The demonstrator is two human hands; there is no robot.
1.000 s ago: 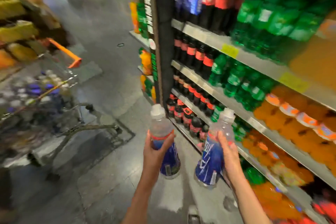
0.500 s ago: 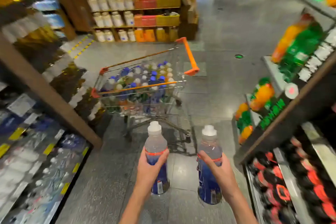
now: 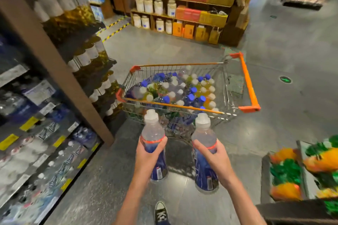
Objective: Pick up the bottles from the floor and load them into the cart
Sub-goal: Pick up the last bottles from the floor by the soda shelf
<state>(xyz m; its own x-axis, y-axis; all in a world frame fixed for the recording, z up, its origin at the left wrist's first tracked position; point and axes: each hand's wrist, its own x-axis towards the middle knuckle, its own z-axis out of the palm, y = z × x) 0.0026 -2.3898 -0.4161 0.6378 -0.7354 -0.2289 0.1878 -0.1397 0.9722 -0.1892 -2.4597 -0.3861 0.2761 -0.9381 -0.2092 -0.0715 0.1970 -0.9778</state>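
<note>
light: bright, overhead | glare: floor (image 3: 182, 184) sheen | blur: edges smeared | distortion: wide-angle bowing

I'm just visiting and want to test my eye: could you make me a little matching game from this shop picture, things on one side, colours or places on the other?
Things:
1. cart handle
2. left hand
3. shoe
4. arrow sign

Descriptions:
A. green, on the floor right of the cart
B. orange
C. black and white, bottom of view
D. holding a blue-labelled bottle

Pairs: 1-B, 2-D, 3-C, 4-A
</note>
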